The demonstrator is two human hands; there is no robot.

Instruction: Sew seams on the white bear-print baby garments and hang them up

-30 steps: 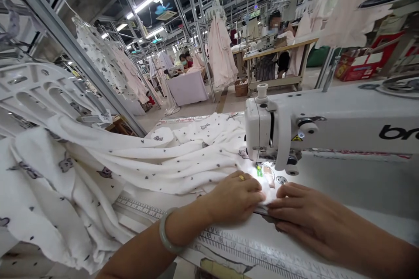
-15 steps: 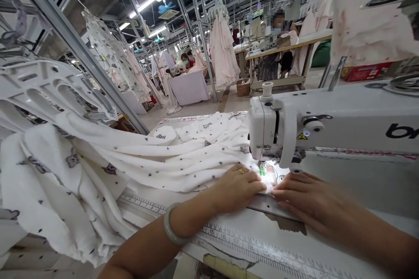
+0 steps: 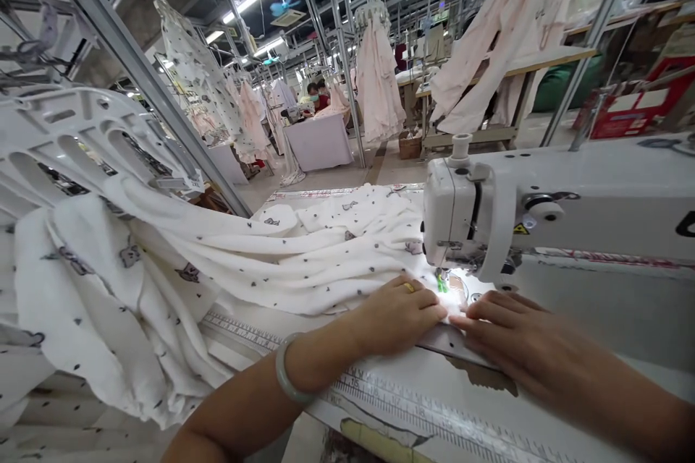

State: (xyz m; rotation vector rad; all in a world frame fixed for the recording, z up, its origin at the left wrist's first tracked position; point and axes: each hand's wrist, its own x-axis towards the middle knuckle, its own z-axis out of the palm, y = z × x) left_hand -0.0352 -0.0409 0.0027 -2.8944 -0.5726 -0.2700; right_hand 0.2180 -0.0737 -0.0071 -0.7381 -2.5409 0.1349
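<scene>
White fabric with small dark spots and animal prints (image 3: pixel 304 253) runs across the table to a white sewing machine (image 3: pixel 461 217). By the lit needle area, with its green presser-foot part (image 3: pixel 442 282), my left hand (image 3: pixel 399 315) presses on the fabric, fingers bent and together. A ring and a pale bangle (image 3: pixel 290 369) are on that hand and wrist. My right hand (image 3: pixel 515 329) lies to the right of the needle, its fingers pressed together and their tips at the fabric's edge. What lies beneath the fingertips is mostly hidden.
Printed ruler tape (image 3: pixel 413 405) runs along the table front. A white slotted hanger rack (image 3: pixel 81 137) carries fabric at left, beside a slanting metal post (image 3: pixel 157 94). Pink garments (image 3: pixel 489 36) hang behind the machine. A person (image 3: pixel 320 98) sits at a farther table.
The view has shifted slightly, so the machine appears farther right. The hanging pink garments now appear farther left and cover a seated person. Both hands stay by the needle; my right fingertips have come slightly closer to my left.
</scene>
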